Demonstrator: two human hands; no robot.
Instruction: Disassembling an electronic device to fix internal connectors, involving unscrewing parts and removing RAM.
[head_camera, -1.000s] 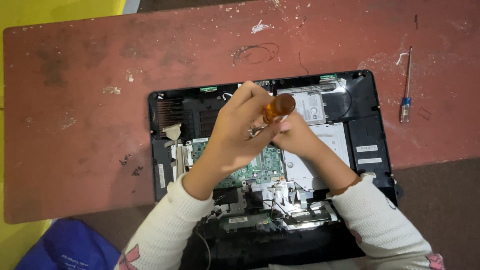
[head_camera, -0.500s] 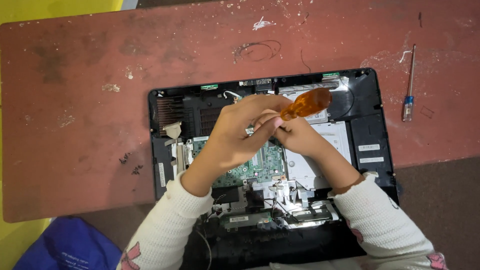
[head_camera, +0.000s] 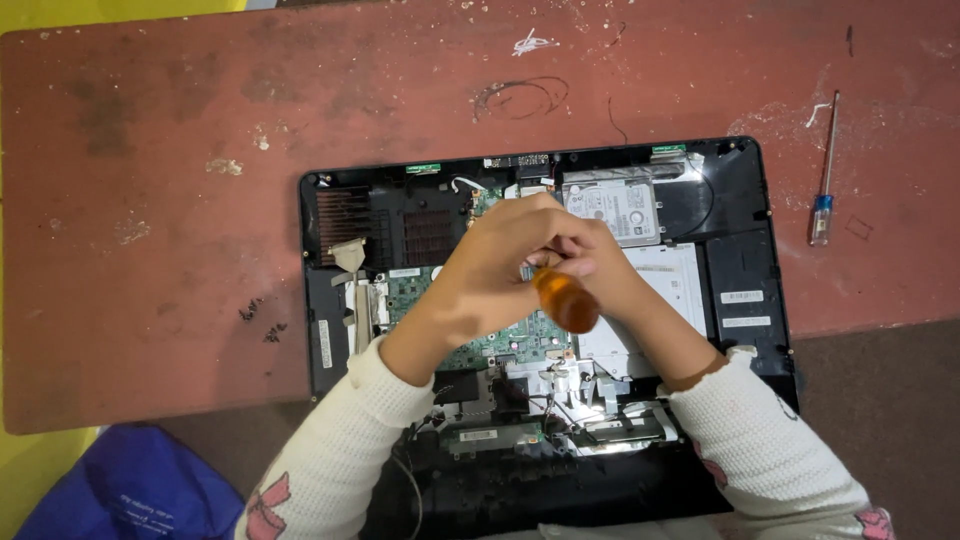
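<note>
Both hands, left hand (head_camera: 500, 270) and right hand (head_camera: 600, 265), close around an orange-handled screwdriver (head_camera: 565, 300) over the opened laptop (head_camera: 740, 230) at the table's (head_camera: 150, 200) near edge. A blue-handled screwdriver (head_camera: 824, 180) lies near the right edge. The orange handle now tilts toward the person, where earlier it pointed away.

White labels (head_camera: 741, 297) inside laptop (head_camera: 735, 200)

Worn red-brown table (head_camera: 150, 200), yellow floor (head_camera: 40, 470) at left, dark carpet (head_camera: 880, 400) at right
</note>
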